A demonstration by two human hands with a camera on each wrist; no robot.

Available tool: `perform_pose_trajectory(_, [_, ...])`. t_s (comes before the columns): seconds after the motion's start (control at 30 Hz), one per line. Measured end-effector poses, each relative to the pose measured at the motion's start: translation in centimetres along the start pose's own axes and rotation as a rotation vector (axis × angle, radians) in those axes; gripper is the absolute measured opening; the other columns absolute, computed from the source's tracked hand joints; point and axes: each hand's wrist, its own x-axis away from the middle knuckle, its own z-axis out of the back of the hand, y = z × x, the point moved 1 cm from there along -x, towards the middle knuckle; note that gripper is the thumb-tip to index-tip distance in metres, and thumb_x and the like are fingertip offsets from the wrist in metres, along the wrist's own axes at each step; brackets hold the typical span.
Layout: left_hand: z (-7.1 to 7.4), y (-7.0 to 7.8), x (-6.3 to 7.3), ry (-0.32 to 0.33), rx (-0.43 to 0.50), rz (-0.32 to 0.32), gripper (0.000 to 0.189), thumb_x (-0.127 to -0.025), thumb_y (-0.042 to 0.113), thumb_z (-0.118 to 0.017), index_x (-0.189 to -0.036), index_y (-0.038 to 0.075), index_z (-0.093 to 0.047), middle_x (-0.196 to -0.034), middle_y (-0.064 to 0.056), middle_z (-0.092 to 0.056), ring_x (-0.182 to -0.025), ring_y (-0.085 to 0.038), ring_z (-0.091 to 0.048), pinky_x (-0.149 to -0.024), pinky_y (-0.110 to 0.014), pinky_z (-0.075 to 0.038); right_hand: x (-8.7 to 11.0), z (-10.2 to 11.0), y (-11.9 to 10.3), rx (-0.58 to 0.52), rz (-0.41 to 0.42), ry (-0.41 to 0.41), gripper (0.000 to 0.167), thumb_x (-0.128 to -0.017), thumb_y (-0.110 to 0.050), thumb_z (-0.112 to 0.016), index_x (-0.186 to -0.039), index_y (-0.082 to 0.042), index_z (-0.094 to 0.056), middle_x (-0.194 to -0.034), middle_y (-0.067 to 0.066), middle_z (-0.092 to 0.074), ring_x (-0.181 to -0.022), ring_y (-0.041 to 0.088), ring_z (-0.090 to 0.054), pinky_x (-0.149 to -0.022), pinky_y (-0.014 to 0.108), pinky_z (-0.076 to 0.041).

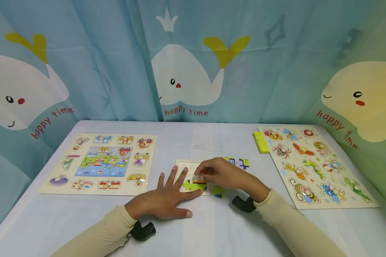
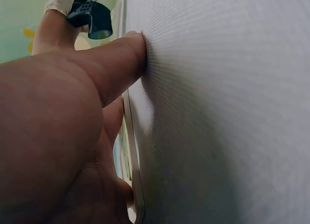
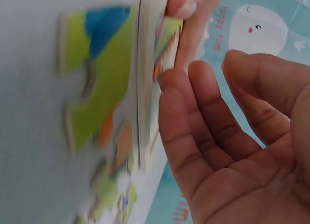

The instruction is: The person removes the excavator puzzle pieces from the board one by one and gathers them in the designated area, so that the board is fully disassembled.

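Observation:
A small wooden puzzle tray lies mid-table, with joined green jigsaw pieces in its lower part. My left hand is spread flat at the tray's left, its index finger stretched along the lower edge. In the left wrist view, the thumb touches the tabletop. Over the tray's right side is my right hand, fingers loosely bent. The right wrist view shows the thumb apart from the fingers and nothing held between them. Beside the tray lies a loose green and blue jigsaw piece.
More loose jigsaw pieces lie behind the right hand. A knobbed vehicle puzzle board is at the left, a knobbed insect board at the right. A yellow-green block touches the insect board. A whale-print curtain hangs behind.

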Motion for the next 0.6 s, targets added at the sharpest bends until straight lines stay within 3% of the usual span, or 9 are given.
perform_pose_trajectory(0.2, [0.0,0.0,0.0,0.000,0.007,-0.007,0.061,-0.095,0.054,-0.053,-0.151,0.042,-0.032,-0.161,-0.014,0.012,-0.139,-0.040,0.026,-0.104,-0.070,0.006,-1.0,-1.0,-0.3,-0.067,0.019,-0.013,0.013,-0.095,-0.005,-0.061,-0.104,-0.004,-0.070,-0.099,0.002,-0.068,-0.087,0.013,-0.061,-0.081,0.028,-0.050])
perform_pose_trajectory(0.6, [0.1,0.1,0.1,-0.004,-0.010,0.012,0.061,-0.095,0.056,-0.053,-0.151,0.043,-0.031,-0.161,-0.012,0.013,-0.140,-0.040,0.026,-0.104,-0.070,0.005,-1.4,-1.4,0.0,-0.226,0.004,-0.001,0.018,-0.095,0.001,-0.059,-0.110,0.001,-0.068,-0.105,0.010,-0.067,-0.090,0.018,-0.064,-0.078,0.028,-0.051])
